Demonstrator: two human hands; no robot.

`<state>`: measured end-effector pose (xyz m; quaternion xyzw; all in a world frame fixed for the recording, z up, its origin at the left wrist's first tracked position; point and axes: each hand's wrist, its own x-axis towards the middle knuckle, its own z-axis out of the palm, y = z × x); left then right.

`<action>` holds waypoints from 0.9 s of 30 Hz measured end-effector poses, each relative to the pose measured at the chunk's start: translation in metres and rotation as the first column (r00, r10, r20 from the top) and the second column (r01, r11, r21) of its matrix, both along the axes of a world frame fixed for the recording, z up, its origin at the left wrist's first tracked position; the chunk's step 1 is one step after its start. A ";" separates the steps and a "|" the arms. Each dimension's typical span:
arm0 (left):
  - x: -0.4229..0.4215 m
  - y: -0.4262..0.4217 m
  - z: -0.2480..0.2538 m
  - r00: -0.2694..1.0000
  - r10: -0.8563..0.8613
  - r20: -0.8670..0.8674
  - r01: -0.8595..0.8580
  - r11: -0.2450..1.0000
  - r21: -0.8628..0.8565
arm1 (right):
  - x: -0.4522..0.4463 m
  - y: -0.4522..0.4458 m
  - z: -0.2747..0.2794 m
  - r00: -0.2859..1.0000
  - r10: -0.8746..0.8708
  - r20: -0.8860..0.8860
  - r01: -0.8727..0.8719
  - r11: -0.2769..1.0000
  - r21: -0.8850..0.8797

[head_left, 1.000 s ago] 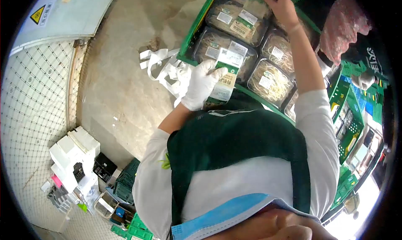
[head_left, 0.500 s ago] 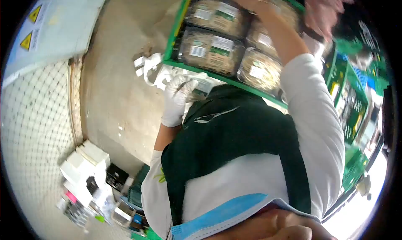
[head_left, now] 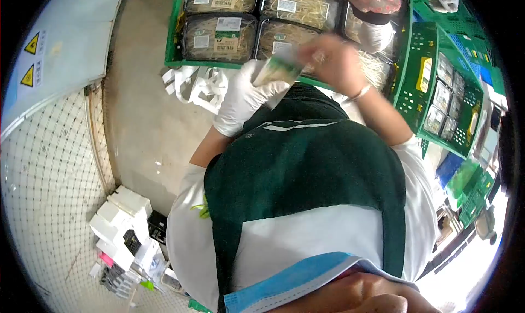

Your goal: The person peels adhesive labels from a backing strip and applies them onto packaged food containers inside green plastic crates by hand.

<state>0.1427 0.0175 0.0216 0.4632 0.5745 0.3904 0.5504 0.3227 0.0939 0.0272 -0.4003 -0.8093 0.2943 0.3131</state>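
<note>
My left hand (head_left: 243,97), in a white glove, is closed around a stack of printed labels (head_left: 278,72) in green and beige, held in front of my apron. My bare right hand (head_left: 336,64) is at the upper right edge of the stack, its fingers smeared by motion; whether they pinch a label I cannot tell. Just beyond both hands, a green crate (head_left: 210,64) holds several black trays of bean sprouts (head_left: 299,7) under clear lids. The left tray (head_left: 219,38) bears a white sticker and a green-and-beige label; the one beside it shows a white sticker.
Another person's white-gloved hand (head_left: 376,37), below a floral sleeve, reaches into the crate's right side. A second green crate (head_left: 418,113) with packed trays stands to the right. White straps (head_left: 205,89) lie left of my left hand. White boxes (head_left: 120,214) sit at lower left.
My right hand has come back from the crate's far trays to the labels. My left hand has risen with the stack. The crate appears further left, and the other person's gloved hand now reaches in.
</note>
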 end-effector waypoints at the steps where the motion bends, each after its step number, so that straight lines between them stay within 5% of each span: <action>1: 0.000 -0.006 -0.001 0.997 -0.069 0.022 0.069 0.997 -0.022 | 0.019 0.012 0.011 0.996 -0.082 -0.021 0.081 0.996 -0.041; 2: 0.000 -0.013 -0.002 0.960 0.008 0.281 0.024 0.994 -0.111 | 0.031 0.019 0.018 0.986 -0.162 -0.036 0.159 0.984 -0.085; 6: -0.031 -0.042 -0.020 0.958 0.153 0.243 -0.119 0.982 -0.149 | 0.028 0.011 -0.001 0.964 0.054 0.259 -0.111 0.971 0.212; 10: -0.026 -0.055 -0.012 0.909 0.254 0.330 -0.170 0.950 -0.263 | 0.025 0.021 -0.109 0.859 -0.199 0.472 -0.002 0.920 0.391; 12: -0.013 -0.053 -0.007 0.868 0.366 0.335 -0.336 0.931 -0.144 | 0.024 0.019 -0.109 0.829 -0.184 0.528 -0.015 0.937 0.350; 13: -0.020 -0.054 -0.013 0.901 0.281 0.331 -0.244 0.958 -0.148 | 0.021 0.015 -0.097 0.816 -0.229 0.531 -0.009 0.913 0.409; 16: -0.020 -0.057 -0.025 0.872 0.377 0.312 -0.314 0.920 -0.234 | 0.024 0.010 -0.098 0.773 -0.252 0.582 -0.034 0.900 0.435; 17: -0.021 -0.055 -0.027 0.930 0.264 0.254 -0.245 0.964 -0.105 | 0.025 0.009 -0.101 0.759 -0.201 0.619 -0.069 0.921 0.384; 21: -0.003 -0.037 -0.026 0.930 0.106 0.352 -0.084 0.993 -0.078 | 0.025 0.006 -0.073 0.675 -0.111 0.730 -0.073 0.974 0.216; 22: 0.011 -0.030 -0.016 0.915 0.179 0.362 -0.192 0.981 -0.002 | 0.023 0.004 -0.063 0.865 0.007 0.502 -0.039 0.998 0.054; 24: 0.020 -0.024 -0.012 0.889 0.162 0.428 -0.174 0.985 -0.011 | 0.014 -0.015 -0.022 0.968 0.247 0.041 -0.212 0.894 -0.394; 26: 0.017 -0.022 -0.019 0.944 0.084 0.320 -0.089 0.996 0.000 | 0.009 -0.030 -0.018 0.927 0.374 -0.005 -0.362 0.893 -0.267; 27: 0.016 -0.020 -0.021 0.979 0.008 0.206 -0.009 1.000 0.003 | 0.008 -0.036 -0.018 0.944 0.319 0.085 -0.293 0.928 -0.230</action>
